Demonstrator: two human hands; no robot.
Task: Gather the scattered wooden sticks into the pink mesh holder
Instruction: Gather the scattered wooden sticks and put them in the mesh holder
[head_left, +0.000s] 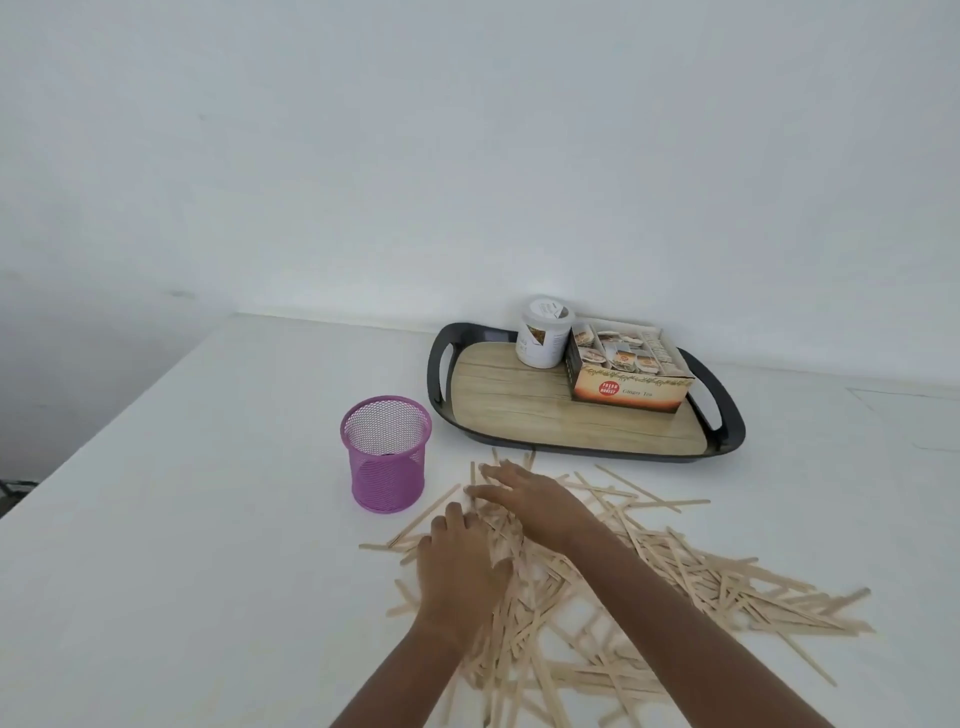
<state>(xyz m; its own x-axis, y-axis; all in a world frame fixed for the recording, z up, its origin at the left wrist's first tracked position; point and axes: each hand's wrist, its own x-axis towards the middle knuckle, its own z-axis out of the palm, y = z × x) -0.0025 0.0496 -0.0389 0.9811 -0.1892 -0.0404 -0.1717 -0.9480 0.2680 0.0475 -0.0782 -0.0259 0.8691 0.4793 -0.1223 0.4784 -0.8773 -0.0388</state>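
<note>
Your left hand (460, 566) lies palm down on the near left edge of the pile of wooden sticks (639, 577), fingers loosely together and thumb held out to the right; it presses on the sticks, and you cannot tell whether any are caught beneath it. Your right hand (524, 493) reaches across farther back, flat on the far left part of the pile, its fingers (485, 491) stretched out and a little apart, pointing left toward the cup. Neither hand is closed around anything that shows. The sticks are spread loosely over the white table (182, 545), crossing one another from just beside your hands out to the right and down to the near edge of the view. The pink mesh cup (387, 452) stands upright just left of the pile, apart from both hands, and no sticks show above its rim. Behind the pile sits a dark tray (519, 415) with a wood-look floor, holding a white jar (543, 332) and, touching it on the right, an open box of tea bags (628, 371).
</note>
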